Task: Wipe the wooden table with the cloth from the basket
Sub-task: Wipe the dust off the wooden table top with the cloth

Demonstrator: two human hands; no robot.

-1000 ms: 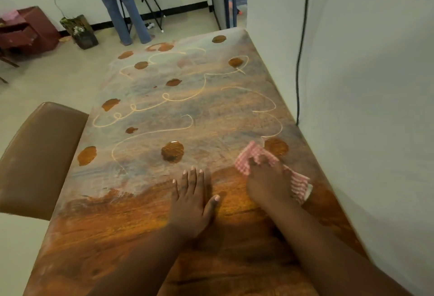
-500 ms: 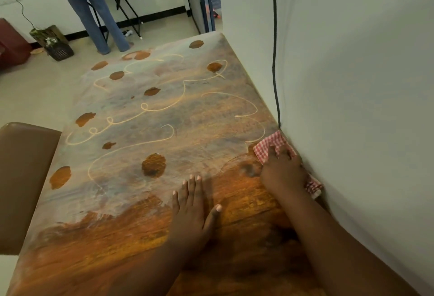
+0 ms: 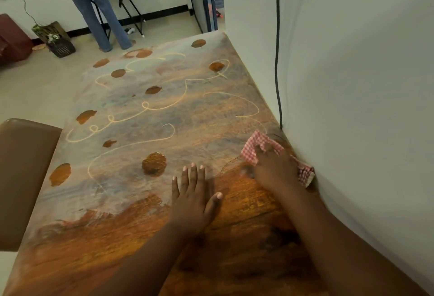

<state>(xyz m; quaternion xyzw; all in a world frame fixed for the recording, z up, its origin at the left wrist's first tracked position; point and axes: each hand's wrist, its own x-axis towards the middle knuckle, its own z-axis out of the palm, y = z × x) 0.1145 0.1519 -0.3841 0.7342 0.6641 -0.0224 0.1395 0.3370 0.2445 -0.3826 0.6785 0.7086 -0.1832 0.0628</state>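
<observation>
My right hand [image 3: 276,168] presses the checked cloth [image 3: 257,146] flat on the table [image 3: 211,112], against the wall [image 3: 352,107] where the black cable [image 3: 278,60] ends. Whether its fingers curl into the cloth, I cannot tell. My left hand [image 3: 191,198] lies flat with fingers straight, holding nothing, well apart from the wall. Judged progress: the strip nearest me shows bare orange wood. The grey film, pale squiggles and brown puddle [image 3: 153,164] beyond remain to wipe.

No readable text or labels anywhere
</observation>
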